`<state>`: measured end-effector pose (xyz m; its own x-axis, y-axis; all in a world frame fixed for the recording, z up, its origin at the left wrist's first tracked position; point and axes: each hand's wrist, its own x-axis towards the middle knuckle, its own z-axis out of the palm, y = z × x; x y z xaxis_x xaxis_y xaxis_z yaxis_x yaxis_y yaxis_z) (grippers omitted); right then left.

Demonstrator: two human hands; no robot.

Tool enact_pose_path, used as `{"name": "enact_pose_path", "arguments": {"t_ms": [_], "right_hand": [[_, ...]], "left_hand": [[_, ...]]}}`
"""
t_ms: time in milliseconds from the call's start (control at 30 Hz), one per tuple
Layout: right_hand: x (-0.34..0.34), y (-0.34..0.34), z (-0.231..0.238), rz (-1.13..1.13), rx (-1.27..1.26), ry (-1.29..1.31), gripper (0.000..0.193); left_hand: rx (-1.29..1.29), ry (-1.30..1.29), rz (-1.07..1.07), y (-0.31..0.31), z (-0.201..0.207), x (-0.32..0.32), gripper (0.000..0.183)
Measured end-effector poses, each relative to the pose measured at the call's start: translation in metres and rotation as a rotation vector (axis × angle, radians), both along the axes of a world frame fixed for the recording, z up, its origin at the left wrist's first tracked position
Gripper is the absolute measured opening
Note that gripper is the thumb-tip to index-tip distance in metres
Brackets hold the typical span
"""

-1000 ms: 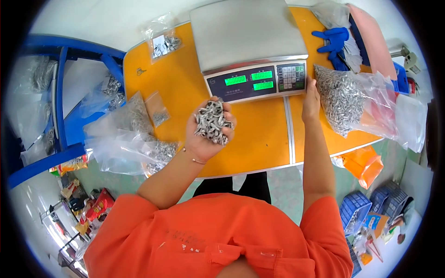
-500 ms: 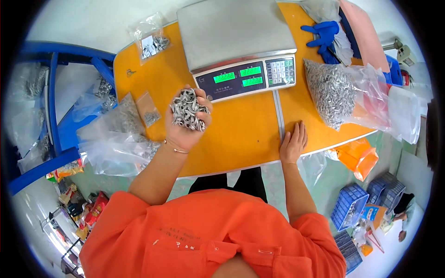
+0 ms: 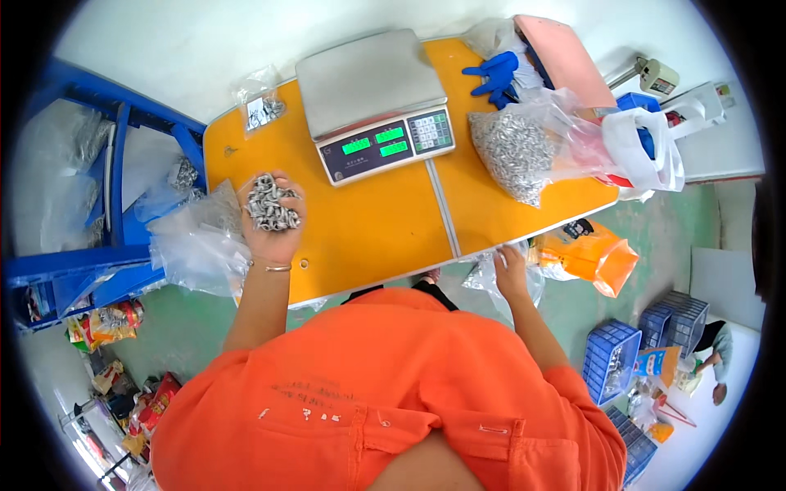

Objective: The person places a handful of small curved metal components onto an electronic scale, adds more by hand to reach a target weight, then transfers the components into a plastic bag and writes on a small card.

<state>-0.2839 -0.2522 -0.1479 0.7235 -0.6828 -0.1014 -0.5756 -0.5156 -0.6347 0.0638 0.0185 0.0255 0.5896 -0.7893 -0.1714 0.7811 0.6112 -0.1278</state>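
My left hand (image 3: 273,232) is raised over the left part of the yellow table, palm up, its fingers curled round a handful of small curved silvery metal pieces (image 3: 272,203). Just past the table's front edge, my right hand (image 3: 509,268) has its fingers closed on a thin clear plastic bag (image 3: 485,277); the bag spreads on both sides of the fingers. A weighing scale (image 3: 368,82) with lit green displays stands at the back of the table. To its right lies a big clear bag full of similar metal pieces (image 3: 512,151).
Another clear bag (image 3: 196,241) sits at the table's left edge, beside a blue rack (image 3: 121,180). Blue gloves (image 3: 496,75) lie at the back right. An orange bag (image 3: 594,254) is beyond the front edge. Blue crates (image 3: 611,360) stand on the floor; another person is at far right.
My right hand has left the tabletop, moved down past the front edge and closed on the clear bag. My left hand, still holding the metal pieces, is farther from the scale. The view has shifted.
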Motion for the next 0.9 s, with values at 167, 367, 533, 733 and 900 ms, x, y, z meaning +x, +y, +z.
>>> {"name": "enact_pose_path", "arguments": {"t_ms": [167,367,533,733,900], "right_hand": [[-0.178,0.024,-0.025,-0.185,0.296,0.529,0.031],[-0.291,0.032,-0.065,-0.364,0.532,0.765,0.029],[-0.313,0.010,-0.066,-0.524,0.576,0.694,0.028],[-0.344,-0.031,-0.107,-0.609,0.510,0.531,0.027],[-0.210,-0.051,-0.031,-0.566,0.584,0.229,0.028]], "left_hand": [[-0.044,-0.032,0.078,0.007,0.019,-0.038,0.022],[-0.029,-0.025,0.238,-0.001,0.009,-0.082,0.027],[-0.075,-0.032,0.238,-0.011,0.020,-0.095,0.028],[-0.042,-0.042,0.259,-0.019,0.023,-0.081,0.028],[0.027,-0.014,0.307,-0.022,0.018,-0.058,0.027]]}}
